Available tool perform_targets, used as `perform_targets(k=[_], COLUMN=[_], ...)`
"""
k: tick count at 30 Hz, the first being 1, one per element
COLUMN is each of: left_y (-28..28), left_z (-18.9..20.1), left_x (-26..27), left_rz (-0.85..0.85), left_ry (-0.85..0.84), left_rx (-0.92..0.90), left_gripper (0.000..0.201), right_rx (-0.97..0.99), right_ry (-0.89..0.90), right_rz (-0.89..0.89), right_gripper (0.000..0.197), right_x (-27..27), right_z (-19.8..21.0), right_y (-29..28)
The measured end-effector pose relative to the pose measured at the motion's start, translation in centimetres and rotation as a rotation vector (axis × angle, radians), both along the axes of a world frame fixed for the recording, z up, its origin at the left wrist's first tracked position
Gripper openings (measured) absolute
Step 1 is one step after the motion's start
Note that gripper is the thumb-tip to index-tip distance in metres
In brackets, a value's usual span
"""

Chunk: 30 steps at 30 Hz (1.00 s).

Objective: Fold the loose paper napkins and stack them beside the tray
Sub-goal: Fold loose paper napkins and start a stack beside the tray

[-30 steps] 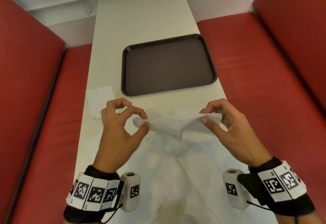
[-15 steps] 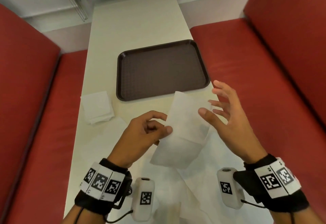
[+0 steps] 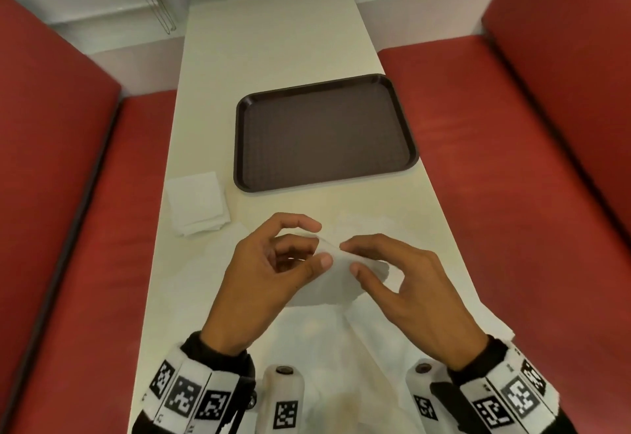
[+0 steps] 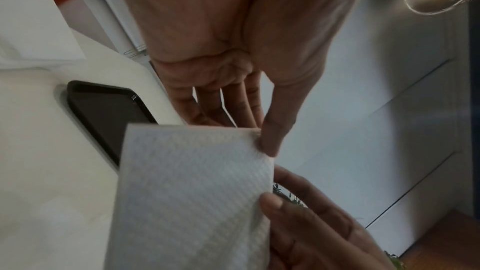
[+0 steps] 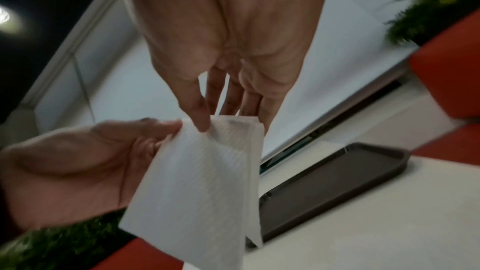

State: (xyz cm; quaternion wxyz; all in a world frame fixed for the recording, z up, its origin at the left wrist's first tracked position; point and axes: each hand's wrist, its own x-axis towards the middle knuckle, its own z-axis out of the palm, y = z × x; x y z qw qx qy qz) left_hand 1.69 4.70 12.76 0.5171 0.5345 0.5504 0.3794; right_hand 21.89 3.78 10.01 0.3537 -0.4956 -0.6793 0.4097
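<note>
Holding up a white embossed paper napkin (image 3: 336, 275), folded over on itself, in the lower middle of the head frame, lifted off the long cream table (image 3: 273, 58). Pinching the napkin's top edge between thumb and curled fingers of the left hand (image 3: 269, 273), with the index finger arching above the paper. Pinching the same edge just beside it with the thumb and forefinger of the right hand (image 3: 406, 293), the remaining fingers bent loosely behind. Fingertips of both hands nearly meeting at the napkin's upper edge.

Showing, in the left wrist view, the napkin (image 4: 192, 198) hanging down across the lower centre, the left hand (image 4: 233, 59) gripping its upper right corner with the thumb on the near face and the fingers behind, and the right hand (image 4: 311, 223) pressing a thumb on the right edge lower down. Showing, in the right wrist view, the doubled layers of the napkin (image 5: 205, 182) in the middle, the right hand (image 5: 228, 48) nipping the top, the left hand (image 5: 78, 167) clasping the left edge.

Lying flat in the centre of the head frame, beyond the hands, a dark brown rectangular plastic tray (image 3: 324, 129). Resting at the left of the tray's near corner, close to the table edge, a small stack of folded white napkins (image 3: 198, 203). Spreading under the wrists at the bottom of the frame, more loose white paper sheets (image 3: 341, 348). Flanking the table on either side, red upholstered bench seats (image 3: 68, 228).
</note>
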Motion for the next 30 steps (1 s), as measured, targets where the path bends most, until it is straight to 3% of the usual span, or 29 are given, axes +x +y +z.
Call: perform_targets(k=[3,7,12,15,20,25,27,30], left_y=[0.0,0.6,1.9,3.2,6.1,7.2,7.0,6.6], left_z=[-0.7,-1.6,-2.5,-3.4,-5.0,-5.5,-5.8,-6.0], left_x=[-1.7,-4.3,-7.9,-11.4,-16.3,-19.2,-19.7,-19.7], left_rz=[0.035,-0.022,-0.109,-0.074,-0.071,-0.118,-0.161,-0.19], left_ry=[0.091,0.227,0.071,0.022,0.128,0.297,0.275,0.099], left_rx=[0.095,0.074,-0.177,-0.203,-0.139,-0.081,-0.092,-0.196], left_gripper=[0.031,0.052,0.026,0.028,0.044,0.017,0.019,0.032], right_rx=[-0.077,-0.107,-0.139,-0.157,-0.199,-0.167,-0.133,-0.075], right_ry=[0.081,0.113,0.154,0.138,0.148,0.078,0.035,0.019], right_rz=[-0.011,0.02,-0.034,-0.057,-0.087,-0.096,-0.092,-0.08], right_gripper=[0.023,0.025,0.027,0.027,0.025,0.024,0.024,0.022], right_x=[-1.2,-3.7,-6.9,-9.9,-14.2,-17.3,-18.4,-19.9], right_z=[0.3,0.4,-0.2,-0.9,-1.8,-3.0,-3.3,-3.8], right_y=[0.4,1.4,3.1,4.6,7.1,9.4,10.0,10.5])
